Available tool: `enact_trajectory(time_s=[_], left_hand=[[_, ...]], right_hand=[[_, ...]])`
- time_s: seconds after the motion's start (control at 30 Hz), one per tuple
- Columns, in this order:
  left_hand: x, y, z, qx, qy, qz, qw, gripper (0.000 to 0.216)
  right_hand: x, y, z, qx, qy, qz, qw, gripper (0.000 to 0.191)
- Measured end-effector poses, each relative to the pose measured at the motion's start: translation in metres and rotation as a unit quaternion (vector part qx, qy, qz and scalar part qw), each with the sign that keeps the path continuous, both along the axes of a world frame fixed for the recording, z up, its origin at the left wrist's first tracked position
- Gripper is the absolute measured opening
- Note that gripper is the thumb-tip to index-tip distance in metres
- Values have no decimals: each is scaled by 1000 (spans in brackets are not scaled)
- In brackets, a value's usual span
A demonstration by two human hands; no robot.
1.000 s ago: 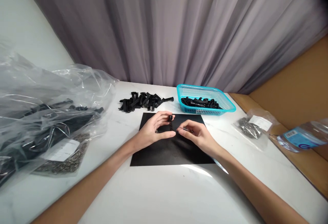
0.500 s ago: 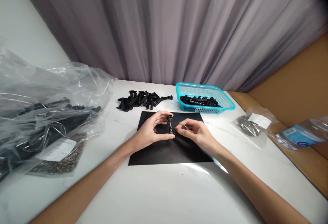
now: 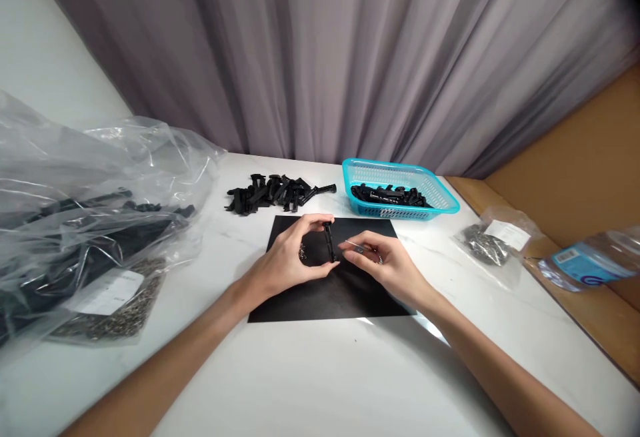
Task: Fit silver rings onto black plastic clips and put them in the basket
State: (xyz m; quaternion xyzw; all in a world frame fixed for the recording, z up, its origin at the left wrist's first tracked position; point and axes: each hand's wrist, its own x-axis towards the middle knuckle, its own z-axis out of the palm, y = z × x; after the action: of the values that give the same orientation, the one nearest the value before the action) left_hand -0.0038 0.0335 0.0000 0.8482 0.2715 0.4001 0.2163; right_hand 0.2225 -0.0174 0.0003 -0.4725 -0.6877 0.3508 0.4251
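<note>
My left hand (image 3: 290,257) pinches a small black plastic part (image 3: 329,242) upright between thumb and forefinger, above a black mat (image 3: 320,297) on the white table. My right hand (image 3: 383,265) is closed in a pinch on a thin metal pin (image 3: 353,244), whose tip points at the black part and nearly touches it. Several tiny metal pieces (image 3: 303,251) lie on the mat under my left palm.
A loose pile of black plastic parts (image 3: 273,192) lies behind the mat. A turquoise basket (image 3: 400,177) holds more of them. Large clear bags (image 3: 85,210) fill the left. A small bag of metal bits (image 3: 483,244), a plastic bottle (image 3: 590,264) and cardboard stand at the right.
My right hand has moved the pin a little to the left, closer to the black part. The left hand has kept its grip and barely shifted.
</note>
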Motion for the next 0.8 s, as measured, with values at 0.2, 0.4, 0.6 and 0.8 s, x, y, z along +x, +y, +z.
enact_trajectory(time_s=[0.2, 0.4, 0.6, 0.8], left_hand=[[2, 2, -4, 20, -1, -13, 1000, 72], [0, 2, -3, 31, 27, 0, 999, 68], [0, -1, 1, 35, 55, 6, 998, 66], [1, -5, 4, 40, 71, 3, 997, 63]], right_hand=[[-1, -2, -2, 28, -40, -19, 999, 12], [-2, -4, 2, 35, -42, -10, 998, 13], [-8, -5, 0, -3, 22, 1, 1000, 16], [-16, -8, -6, -4, 26, -10, 1000, 18]])
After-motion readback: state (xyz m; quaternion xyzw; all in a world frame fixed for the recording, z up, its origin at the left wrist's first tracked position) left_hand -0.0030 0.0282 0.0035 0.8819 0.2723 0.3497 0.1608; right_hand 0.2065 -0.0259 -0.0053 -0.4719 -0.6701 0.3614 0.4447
